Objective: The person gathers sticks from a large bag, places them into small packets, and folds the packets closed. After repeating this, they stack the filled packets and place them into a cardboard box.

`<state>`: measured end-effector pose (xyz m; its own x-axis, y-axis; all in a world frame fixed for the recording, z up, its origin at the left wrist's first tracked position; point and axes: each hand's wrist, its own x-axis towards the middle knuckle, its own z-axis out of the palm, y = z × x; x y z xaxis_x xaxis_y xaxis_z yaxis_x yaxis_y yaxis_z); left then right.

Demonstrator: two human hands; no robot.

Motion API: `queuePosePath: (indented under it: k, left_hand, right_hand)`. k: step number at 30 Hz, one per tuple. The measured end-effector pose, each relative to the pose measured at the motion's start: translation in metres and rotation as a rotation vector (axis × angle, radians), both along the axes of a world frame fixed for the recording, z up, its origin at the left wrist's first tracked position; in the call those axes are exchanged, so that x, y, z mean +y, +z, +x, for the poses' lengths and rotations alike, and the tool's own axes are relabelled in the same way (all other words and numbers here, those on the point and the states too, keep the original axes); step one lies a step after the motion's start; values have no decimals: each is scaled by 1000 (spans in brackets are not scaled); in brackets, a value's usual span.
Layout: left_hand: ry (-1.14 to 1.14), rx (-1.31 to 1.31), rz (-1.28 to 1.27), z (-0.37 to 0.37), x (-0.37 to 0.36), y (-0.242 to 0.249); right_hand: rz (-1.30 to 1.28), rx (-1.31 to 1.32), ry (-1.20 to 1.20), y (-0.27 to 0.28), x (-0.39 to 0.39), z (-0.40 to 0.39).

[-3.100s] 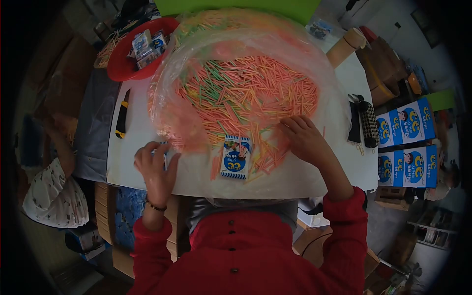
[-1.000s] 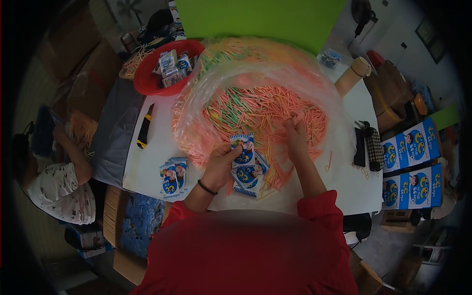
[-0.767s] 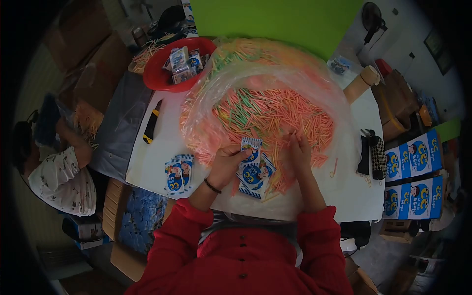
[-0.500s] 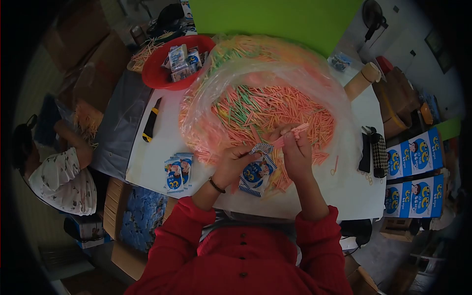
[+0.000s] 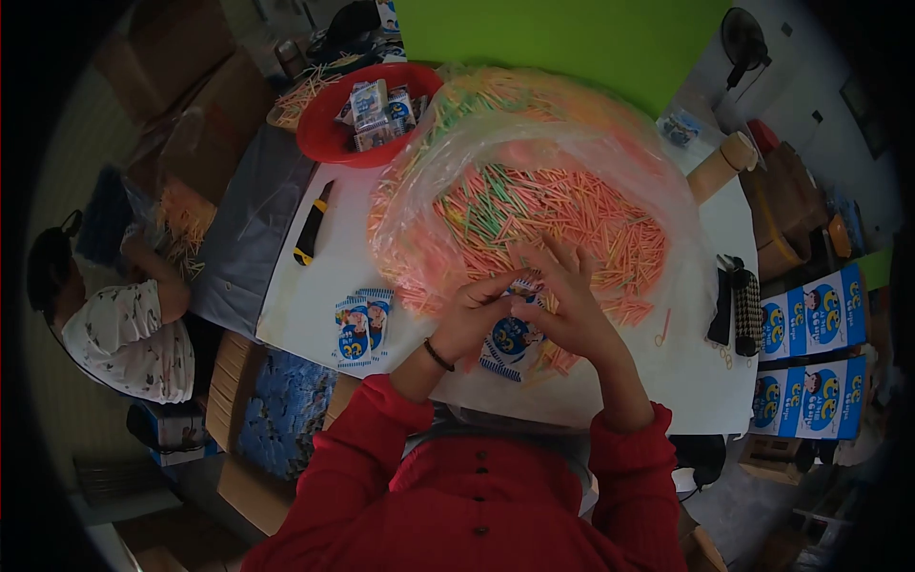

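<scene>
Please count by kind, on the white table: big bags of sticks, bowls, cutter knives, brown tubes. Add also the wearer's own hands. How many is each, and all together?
Big bag of sticks: 1
Red bowl: 1
Cutter knife: 1
Brown tube: 1
Hands, left and right: 2
Total: 6

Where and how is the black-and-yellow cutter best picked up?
Probably around the black middle of the cutter, from above, fingers closing across its narrow width: it lies flat on the table, its tapered end facing the far side, with bare tabletop along both long sides.
</scene>
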<state>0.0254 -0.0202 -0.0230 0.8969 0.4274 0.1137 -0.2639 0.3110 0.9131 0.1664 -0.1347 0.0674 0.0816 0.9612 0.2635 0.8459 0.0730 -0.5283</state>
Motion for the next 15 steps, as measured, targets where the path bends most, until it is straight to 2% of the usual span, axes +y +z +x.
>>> queuePosePath:
  k: [3,5,6,7,8,9,10,11,12,14,15]
  left_hand:
    - [15,-87,-86,0,2,1]
    - [67,-146,-135,-15,0,18]
    - [81,-219,-194,-27,-2,27]
    - [93,-121,-325,-44,0,31]
    - [94,-117,-321,-60,3,30]
    - [258,20,-98,-76,7,29]
    - [401,144,120,-89,11,27]
    - [450,313,226,-103,18,32]
    - [494,473,338,-117,28,39]
    - [475,682,206,-129,42,46]
    - [451,663,199,-133,52,37]
  right_hand:
    - [57,6,-70,19,-4,-4]
    - [203,253,-120,17,-12,5]
    - [203,278,-92,12,-18,10]
    - [218,314,-161,7,-27,20]
    - [233,337,-245,6,-33,28]
    - [235,329,-261,2,-39,37]
    - [205,476,-348,-5,-50,47]
    - [179,618,-448,-9,-66,57]
    - [182,584,-500,-12,-77,66]
    - [171,543,-656,-16,-85,83]
    - [175,521,-678,-17,-86,90]
